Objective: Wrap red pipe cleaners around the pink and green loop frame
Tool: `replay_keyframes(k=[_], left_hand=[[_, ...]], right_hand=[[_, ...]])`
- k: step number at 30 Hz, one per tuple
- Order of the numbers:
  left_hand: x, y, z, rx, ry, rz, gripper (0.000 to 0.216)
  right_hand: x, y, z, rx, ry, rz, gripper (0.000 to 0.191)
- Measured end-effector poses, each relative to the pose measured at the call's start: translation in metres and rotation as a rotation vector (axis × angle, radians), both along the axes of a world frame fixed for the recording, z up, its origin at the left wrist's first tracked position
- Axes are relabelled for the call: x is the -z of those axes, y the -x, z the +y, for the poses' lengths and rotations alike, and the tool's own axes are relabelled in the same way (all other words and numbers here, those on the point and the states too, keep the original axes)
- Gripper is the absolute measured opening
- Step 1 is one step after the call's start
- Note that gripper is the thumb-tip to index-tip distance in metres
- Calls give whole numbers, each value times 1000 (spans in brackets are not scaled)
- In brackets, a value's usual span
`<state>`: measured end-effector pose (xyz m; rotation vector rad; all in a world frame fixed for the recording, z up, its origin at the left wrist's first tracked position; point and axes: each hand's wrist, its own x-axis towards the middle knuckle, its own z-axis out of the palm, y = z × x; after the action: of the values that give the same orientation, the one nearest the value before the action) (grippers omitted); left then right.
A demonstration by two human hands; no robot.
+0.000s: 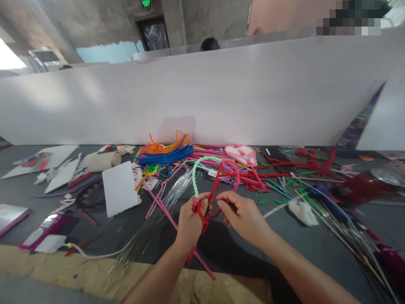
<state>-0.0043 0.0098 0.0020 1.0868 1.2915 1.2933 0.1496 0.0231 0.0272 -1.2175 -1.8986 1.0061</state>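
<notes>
My left hand (190,221) is closed round a bundle of pipe cleaners: a mint green one (196,173) arching up and over, a pink one (236,175) and a red one (215,185). My right hand (242,213) sits just to the right, its fingertips pinched on the red pipe cleaner near the left thumb. The loops rise above both hands. Red ends stick out below my left fist.
A heap of coloured pipe cleaners (167,154) lies behind the hands, with thin wires (152,223), a white card (120,188), a cardboard tube (103,161), a pink woven heart (242,154) and a red jar (368,185). A white partition (202,97) closes the back.
</notes>
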Motion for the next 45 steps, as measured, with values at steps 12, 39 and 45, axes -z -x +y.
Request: replay_keyframes(k=[12,39,45], left_hand=[[-9,-7,-6,66,33,-160,37],[-7,20,11,276,-256,556,12],[-3,16,12,226,-438,778,20]], right_hand=[[3,7,-1,53,296,213,18],[-12,-7,1,-161,515,262,17],[-8,-7,3,-93,428,286,20]])
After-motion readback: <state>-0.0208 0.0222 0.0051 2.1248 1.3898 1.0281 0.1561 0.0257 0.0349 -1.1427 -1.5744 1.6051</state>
